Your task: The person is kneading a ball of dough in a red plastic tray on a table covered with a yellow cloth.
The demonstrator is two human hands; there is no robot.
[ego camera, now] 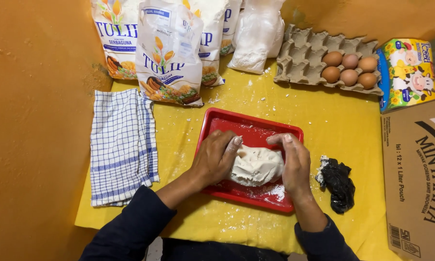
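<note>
Yellow, flour-dusted cloth [323, 121] carries a glossy red tray [217, 121] holding soft, lumpy white dough [255, 166]. Left hand [215, 157] at nine o'clock and right hand [293, 162] at three cup it, fingers curved loosely against its sides.

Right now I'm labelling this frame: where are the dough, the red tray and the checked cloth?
dough [256, 166], head view, bare top of the lump.
red tray [249, 122], head view, far rim.
checked cloth [122, 145], head view, middle of the fabric.
</note>
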